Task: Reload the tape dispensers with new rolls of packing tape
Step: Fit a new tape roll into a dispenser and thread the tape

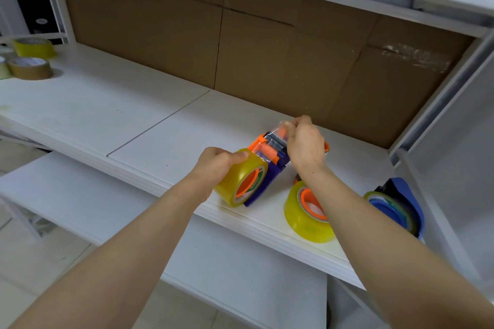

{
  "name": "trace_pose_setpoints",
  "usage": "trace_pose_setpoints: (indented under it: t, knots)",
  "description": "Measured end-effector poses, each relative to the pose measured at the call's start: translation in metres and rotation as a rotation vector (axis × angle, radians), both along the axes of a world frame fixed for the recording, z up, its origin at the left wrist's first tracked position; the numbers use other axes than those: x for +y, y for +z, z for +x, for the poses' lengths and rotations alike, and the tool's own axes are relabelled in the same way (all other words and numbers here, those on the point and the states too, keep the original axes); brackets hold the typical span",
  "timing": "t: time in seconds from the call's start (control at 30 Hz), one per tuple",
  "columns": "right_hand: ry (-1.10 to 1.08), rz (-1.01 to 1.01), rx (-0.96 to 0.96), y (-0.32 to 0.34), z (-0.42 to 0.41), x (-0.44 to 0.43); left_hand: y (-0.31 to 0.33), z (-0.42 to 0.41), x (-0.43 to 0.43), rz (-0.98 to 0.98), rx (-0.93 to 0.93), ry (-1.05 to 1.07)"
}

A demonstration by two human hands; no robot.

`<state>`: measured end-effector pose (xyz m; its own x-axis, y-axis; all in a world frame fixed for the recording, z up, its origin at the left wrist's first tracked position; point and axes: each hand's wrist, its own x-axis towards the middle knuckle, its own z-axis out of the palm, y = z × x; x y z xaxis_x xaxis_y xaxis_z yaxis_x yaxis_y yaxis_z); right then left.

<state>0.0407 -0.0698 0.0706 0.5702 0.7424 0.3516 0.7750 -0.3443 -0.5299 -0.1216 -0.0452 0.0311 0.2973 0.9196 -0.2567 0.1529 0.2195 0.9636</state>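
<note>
Tape roll [236, 177] sits on the purple dispenser [263, 184] at the shelf [160, 128] edge, with the left hand [213, 163] curled over its rim. The right hand [306, 145] pinches the free tape end [280, 125] between its fingertips. The film is probably light, sticky and crease-prone; best held taut by its corners.

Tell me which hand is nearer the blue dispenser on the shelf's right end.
Right. The right hand pinches the tape end up-left of the blue dispenser; the left hand, gripping the yellow roll, is farther left.
</note>
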Motion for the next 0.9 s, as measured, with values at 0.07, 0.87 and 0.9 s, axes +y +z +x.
trace_pose_setpoints:
  t: [0.07,0.87,0.9]
  knots:
    - [-0.002,0.077,0.054,0.002,0.004,0.001,-0.001,0.001,-0.002,0.017,0.014,0.045]
    - [0.146,-0.23,1.338,-0.022,0.008,0.005,-0.029,-0.006,-0.013,0.215,-0.015,0.225]
    - [0.15,-0.235,1.249,-0.02,0.009,0.006,-0.028,-0.006,-0.013,0.217,-0.018,0.222]
